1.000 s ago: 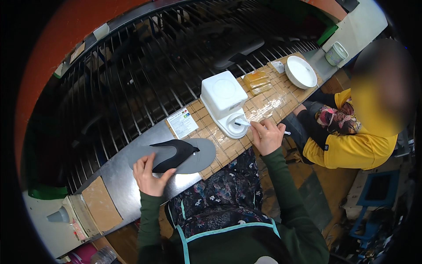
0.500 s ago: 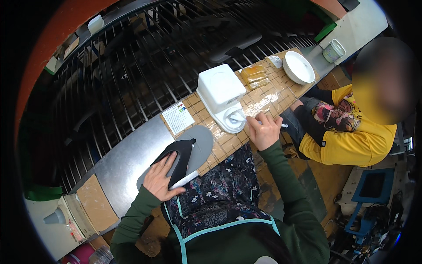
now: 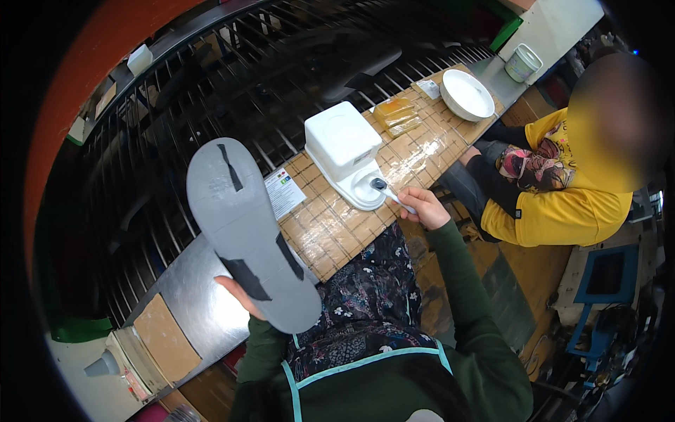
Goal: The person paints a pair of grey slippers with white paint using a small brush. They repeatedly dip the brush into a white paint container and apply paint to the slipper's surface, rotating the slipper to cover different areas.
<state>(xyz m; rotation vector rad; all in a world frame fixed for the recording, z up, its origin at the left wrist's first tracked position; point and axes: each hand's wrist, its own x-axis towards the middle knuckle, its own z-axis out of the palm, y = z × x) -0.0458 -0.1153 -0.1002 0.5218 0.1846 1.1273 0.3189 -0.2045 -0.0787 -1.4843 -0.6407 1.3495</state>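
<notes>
My left hand (image 3: 240,297) grips a grey flip-flop sandal (image 3: 242,218) near one end, lifted with its underside toward me. Black strap ends show in the slots of that sole; most of my left fingers are hidden behind it. Pinched in my right hand (image 3: 426,208) is a white-handled brush (image 3: 398,200) with a dark head. The brush head is over the small round cup of a white glue dispenser (image 3: 344,144), which has a boxy tank. The dispenser stands on a tape-covered cardboard sheet (image 3: 330,235).
An amber block (image 3: 396,116) and a white bowl (image 3: 467,96) sit farther right on the cardboard. A printed card (image 3: 283,193) lies behind the sandal. Beyond runs a rack of metal rollers (image 3: 169,232) carrying dark pieces. A person in yellow (image 3: 562,211) sits at the right.
My left hand has raised the sandal off the table and turned it from strap side to underside. My right hand has drawn the brush slightly out of the cup, showing its dark head.
</notes>
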